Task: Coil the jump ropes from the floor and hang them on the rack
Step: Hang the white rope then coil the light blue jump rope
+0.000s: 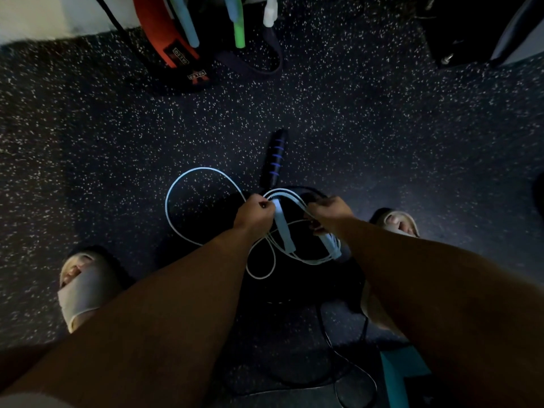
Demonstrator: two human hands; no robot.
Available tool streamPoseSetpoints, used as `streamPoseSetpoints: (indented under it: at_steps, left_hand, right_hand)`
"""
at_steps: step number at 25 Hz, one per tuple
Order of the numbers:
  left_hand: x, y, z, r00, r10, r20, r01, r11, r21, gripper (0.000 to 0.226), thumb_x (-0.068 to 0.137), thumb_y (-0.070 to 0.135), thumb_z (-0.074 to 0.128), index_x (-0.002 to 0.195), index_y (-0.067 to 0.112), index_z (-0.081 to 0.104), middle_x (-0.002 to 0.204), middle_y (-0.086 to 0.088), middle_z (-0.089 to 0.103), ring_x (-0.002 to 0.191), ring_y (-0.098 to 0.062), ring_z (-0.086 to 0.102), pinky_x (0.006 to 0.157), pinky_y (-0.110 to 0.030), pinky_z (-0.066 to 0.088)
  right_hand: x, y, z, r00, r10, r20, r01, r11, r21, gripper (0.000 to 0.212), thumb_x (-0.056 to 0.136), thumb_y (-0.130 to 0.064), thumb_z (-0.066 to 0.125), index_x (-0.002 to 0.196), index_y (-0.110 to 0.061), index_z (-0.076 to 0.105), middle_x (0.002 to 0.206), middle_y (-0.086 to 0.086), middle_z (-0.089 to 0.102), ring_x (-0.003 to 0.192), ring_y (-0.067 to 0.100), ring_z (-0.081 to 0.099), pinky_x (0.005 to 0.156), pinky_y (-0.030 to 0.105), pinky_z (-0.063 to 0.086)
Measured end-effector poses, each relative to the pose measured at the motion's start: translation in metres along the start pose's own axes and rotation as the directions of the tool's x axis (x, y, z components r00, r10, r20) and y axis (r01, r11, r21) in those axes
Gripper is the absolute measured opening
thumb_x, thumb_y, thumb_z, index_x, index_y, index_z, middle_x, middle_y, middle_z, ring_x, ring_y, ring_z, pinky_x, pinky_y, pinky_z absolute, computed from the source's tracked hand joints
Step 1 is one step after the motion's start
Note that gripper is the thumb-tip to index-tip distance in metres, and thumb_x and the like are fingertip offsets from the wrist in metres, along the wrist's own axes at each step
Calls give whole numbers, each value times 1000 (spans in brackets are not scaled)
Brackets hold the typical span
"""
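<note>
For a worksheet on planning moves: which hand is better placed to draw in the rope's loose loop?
Probably left. The left hand pinches the rope where its loose loop starts; the right hand is busy gripping the rest.

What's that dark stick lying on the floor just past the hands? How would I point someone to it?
Start at the dark speckled floor, where the left hand and right hand grip a pale blue jump rope. Just beyond them lies a black handle. It alone is black with blue-purple rings; the handles hanging further up are plain blue, green and white.
</note>
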State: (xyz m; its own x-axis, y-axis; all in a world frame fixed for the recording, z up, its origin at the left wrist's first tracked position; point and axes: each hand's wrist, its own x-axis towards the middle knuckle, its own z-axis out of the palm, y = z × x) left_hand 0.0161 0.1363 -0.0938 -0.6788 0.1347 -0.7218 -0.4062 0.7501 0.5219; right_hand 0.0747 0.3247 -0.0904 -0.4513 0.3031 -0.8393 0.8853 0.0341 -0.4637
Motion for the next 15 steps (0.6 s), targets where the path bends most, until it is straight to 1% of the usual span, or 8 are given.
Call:
streamPoseSetpoints:
  at_steps: [2, 4, 7, 8, 9, 11, 13, 15]
  left_hand:
    - [0, 1, 0, 1000, -8, 10, 8, 1000, -5, 27, 87, 41, 54, 103, 21, 61, 104, -12, 71, 96, -34, 67, 86, -41, 56]
    - [1, 1, -1, 1000, -10, 18, 10, 1000, 2, 28, 87, 42, 53, 101, 19, 61, 101, -13, 71, 93, -35, 68, 85, -45, 57]
    - [1, -2, -2, 1000, -7, 15, 7, 1000, 1, 36, 85, 44, 51, 97, 12, 64, 94, -14, 72, 87, -35, 69, 83, -47, 58]
    - [1, -1, -2, 1000, -3, 18, 3, 1000, -3, 37, 86, 43, 51, 97, 10, 65, 93, -15, 73, 85, -35, 69, 82, -48, 58]
    - [0, 0, -3, 1000, 3, 22, -3, 1000, -5, 37, 88, 42, 52, 97, 9, 65, 93, -15, 73, 85, -35, 69, 82, -49, 58]
    - [-2, 2, -6, 1000, 12, 21, -12, 1000, -13, 33, 93, 40, 54, 99, 9, 65, 95, -15, 73, 87, -34, 69, 83, -48, 58]
    - [-8, 8, -12, 1000, 24, 19, -23, 999, -40, 30, 95, 39, 56, 103, 12, 66, 99, -12, 73, 89, -32, 68, 82, -42, 57]
    - [-16, 19, -20, 999, 32, 4, -32, 996, -78, 27, 95, 42, 58, 109, 20, 65, 103, -4, 72, 92, -24, 67, 75, -31, 50]
  right_hand:
    - [2, 3, 1, 999, 42, -14, -43, 998, -55, 33, 85, -18, 74, 111, -9, 56, 102, 14, 62, 73, 34, 72, 51, 42, 60]
    - [2, 6, 2, 999, 49, -20, -52, 988, -142, 40, 78, -21, 83, 107, -15, 55, 99, 10, 61, 67, 34, 73, 50, 41, 60]
    - [4, 10, 0, 1000, 17, -5, -18, 971, -238, 30, 82, -29, 80, 104, -15, 64, 89, 9, 67, 61, 31, 73, 54, 44, 62]
    - [6, 10, -1, 999, -30, -9, 26, 948, -316, 28, 86, -32, 75, 105, -14, 65, 89, 10, 69, 64, 30, 73, 56, 40, 62]
    - [6, 9, -2, 994, -107, -23, 87, 898, -431, 28, 89, -35, 69, 108, -14, 65, 95, 11, 70, 73, 29, 73, 58, 36, 59]
    - [9, 7, -4, 946, -314, -82, 208, 780, -590, 33, 94, -38, 59, 115, -14, 62, 113, 13, 63, 98, 33, 63, 72, 35, 49]
    - [5, 0, -3, 877, -464, -124, 331, 772, -543, 30, 98, -33, 53, 118, -11, 58, 121, 15, 53, 108, 36, 53, 84, 38, 43]
    - [-4, -18, -1, 837, -519, -174, 422, 814, -399, 24, 100, -30, 52, 115, -11, 55, 114, 12, 58, 103, 30, 57, 79, 33, 40]
